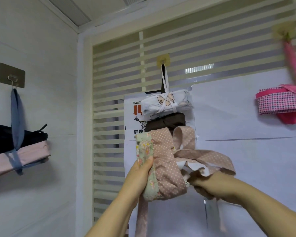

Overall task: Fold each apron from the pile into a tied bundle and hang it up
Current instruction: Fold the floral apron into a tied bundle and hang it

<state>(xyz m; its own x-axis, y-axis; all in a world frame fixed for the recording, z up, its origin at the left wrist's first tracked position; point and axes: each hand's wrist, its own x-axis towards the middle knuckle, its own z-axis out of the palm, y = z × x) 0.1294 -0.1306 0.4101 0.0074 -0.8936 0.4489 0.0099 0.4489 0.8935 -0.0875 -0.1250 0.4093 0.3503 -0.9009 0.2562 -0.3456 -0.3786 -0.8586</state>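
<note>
I hold a folded apron bundle (162,161) of pink dotted cloth with a green floral edge, raised in front of the wall. My left hand (140,175) grips its left side, thumb on the floral strip. My right hand (205,187) is curled round the cloth and lace at its lower right. Pink dotted straps loop above the bundle and hang below it. Directly behind it, a white tied bundle (167,104) and a brown bundle (166,123) hang from the middle hook (163,61).
On the left wall a hook (12,77) carries a pink and dark bundle (19,151) tied with blue strap. At the upper right another hook (284,31) holds a pink checked bundle (280,103). A striped window blind and white paper sheets cover the wall ahead.
</note>
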